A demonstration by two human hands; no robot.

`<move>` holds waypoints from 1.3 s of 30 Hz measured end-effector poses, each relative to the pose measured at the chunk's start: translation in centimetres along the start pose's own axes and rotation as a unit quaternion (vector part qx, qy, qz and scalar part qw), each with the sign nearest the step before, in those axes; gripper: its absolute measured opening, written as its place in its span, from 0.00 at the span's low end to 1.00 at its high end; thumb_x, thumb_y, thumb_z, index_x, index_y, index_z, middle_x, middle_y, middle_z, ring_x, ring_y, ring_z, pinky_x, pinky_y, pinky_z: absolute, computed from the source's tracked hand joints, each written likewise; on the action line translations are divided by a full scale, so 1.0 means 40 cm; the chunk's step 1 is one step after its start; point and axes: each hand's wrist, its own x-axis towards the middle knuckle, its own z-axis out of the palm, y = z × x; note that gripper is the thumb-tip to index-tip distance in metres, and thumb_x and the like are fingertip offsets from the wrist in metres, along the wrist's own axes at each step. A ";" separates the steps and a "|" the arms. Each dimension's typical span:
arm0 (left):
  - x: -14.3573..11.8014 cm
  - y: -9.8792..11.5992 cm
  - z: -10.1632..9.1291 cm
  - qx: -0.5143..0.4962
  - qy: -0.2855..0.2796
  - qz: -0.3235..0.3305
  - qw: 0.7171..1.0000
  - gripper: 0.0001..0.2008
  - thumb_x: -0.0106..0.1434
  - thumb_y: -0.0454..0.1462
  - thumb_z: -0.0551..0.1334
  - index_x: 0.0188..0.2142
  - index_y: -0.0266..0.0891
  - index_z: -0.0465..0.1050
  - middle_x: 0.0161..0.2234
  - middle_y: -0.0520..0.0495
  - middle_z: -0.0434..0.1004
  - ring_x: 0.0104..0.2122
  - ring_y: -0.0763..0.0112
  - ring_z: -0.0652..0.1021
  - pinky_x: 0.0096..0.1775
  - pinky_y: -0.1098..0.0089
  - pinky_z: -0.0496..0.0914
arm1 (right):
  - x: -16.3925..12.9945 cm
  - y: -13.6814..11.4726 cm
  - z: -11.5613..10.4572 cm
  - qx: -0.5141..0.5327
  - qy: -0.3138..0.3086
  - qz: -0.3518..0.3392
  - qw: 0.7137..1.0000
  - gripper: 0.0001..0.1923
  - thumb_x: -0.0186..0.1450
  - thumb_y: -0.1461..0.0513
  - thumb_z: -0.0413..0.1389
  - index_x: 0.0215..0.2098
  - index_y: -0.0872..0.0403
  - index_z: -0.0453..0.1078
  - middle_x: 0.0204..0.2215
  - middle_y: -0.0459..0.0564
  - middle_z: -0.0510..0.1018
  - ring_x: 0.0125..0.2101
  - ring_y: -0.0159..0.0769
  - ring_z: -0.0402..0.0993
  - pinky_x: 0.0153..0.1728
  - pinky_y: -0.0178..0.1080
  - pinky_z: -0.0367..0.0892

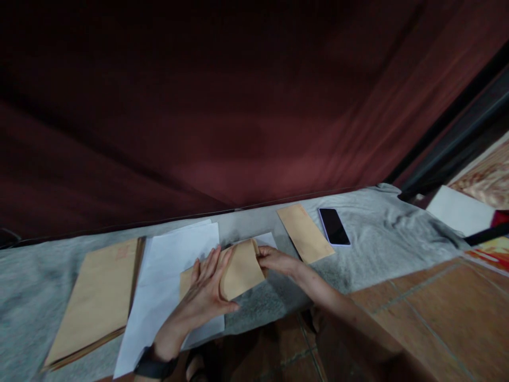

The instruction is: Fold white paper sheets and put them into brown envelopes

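A brown paper envelope [242, 269] lies in front of me over white sheets, its right end bulging and raised. My left hand [207, 289] rests flat across its left part, fingers stretched out and thumb spread. At the right end, my right hand [272, 260] pinches the envelope's edge; its fingertips are partly hidden by the paper. Part of a white sheet [267, 240] shows behind the envelope. To the left are larger white paper sheets [159, 297], partly under my left hand and the envelope.
A stack of brown envelopes [95, 297] lies at the left. A single brown envelope [304, 232] and a phone [334, 227] lie to the right on the grey cloth [377, 239]. A dark red curtain [254, 132] hangs behind. Tiled floor [437, 313] shows at the lower right.
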 end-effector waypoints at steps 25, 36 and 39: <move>0.028 0.038 0.021 -0.005 0.011 -0.020 1.000 0.64 0.51 0.51 0.73 0.75 0.50 0.30 0.73 0.35 0.50 0.71 0.41 0.54 0.67 0.34 0.41 | -0.011 -0.020 -0.028 0.087 0.026 0.084 0.992 0.16 0.52 0.55 0.70 0.35 0.54 0.76 0.26 0.43 0.77 0.26 0.32 0.71 0.28 0.33 0.64; 0.040 0.048 0.023 0.063 0.096 0.000 0.993 0.56 0.54 0.45 0.70 0.74 0.44 0.39 0.67 0.33 0.60 0.66 0.43 0.63 0.68 0.36 0.45 | -0.006 0.004 -0.029 -0.228 0.171 -0.061 0.957 0.13 0.61 0.65 0.61 0.44 0.52 0.71 0.38 0.48 0.79 0.38 0.39 0.76 0.40 0.39 0.70; 0.043 0.049 0.026 0.079 0.109 0.000 0.991 0.56 0.54 0.46 0.69 0.74 0.43 0.40 0.66 0.32 0.60 0.65 0.43 0.64 0.68 0.36 0.47 | -0.022 -0.015 -0.027 -0.381 0.228 -0.149 0.884 0.11 0.64 0.68 0.58 0.44 0.53 0.71 0.41 0.52 0.77 0.43 0.42 0.74 0.47 0.43 0.69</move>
